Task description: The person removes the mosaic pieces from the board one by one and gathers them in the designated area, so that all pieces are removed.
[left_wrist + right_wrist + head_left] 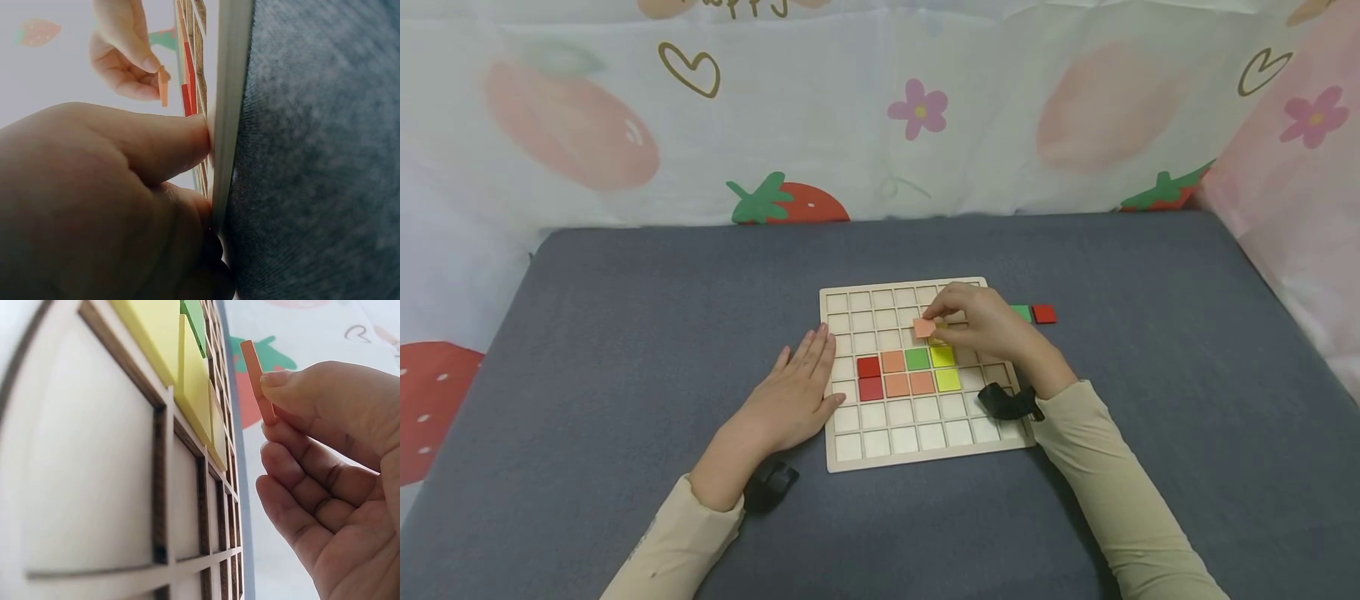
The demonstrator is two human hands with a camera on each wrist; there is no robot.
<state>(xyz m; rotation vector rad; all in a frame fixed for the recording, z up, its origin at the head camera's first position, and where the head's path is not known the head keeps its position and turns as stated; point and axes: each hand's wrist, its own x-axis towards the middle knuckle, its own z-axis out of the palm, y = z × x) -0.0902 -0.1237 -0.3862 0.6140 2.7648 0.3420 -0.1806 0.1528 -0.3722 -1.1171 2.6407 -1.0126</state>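
Note:
A wooden grid board [891, 433] with square compartments lies on the table. Side by side in its middle rows sit red tiles [870, 388], orange tiles [896, 384], a green tile [917, 359] and yellow tiles [947, 380]. My right hand [985, 321] pinches an orange tile [257, 381] between thumb and index finger, raised above the board in the right wrist view. Part of another yellow tile shows beneath that hand. My left hand [793, 396] rests against the board's left edge with its fingers straight; its thumb touches the rim in the left wrist view.
Beyond the board's right edge, a loose green tile [1021, 312] and a loose red tile [1044, 314] lie on the grey tablecloth [1150, 333]. A printed curtain [985, 125] hangs behind the table. Black straps [1006, 402] sit at both wrists.

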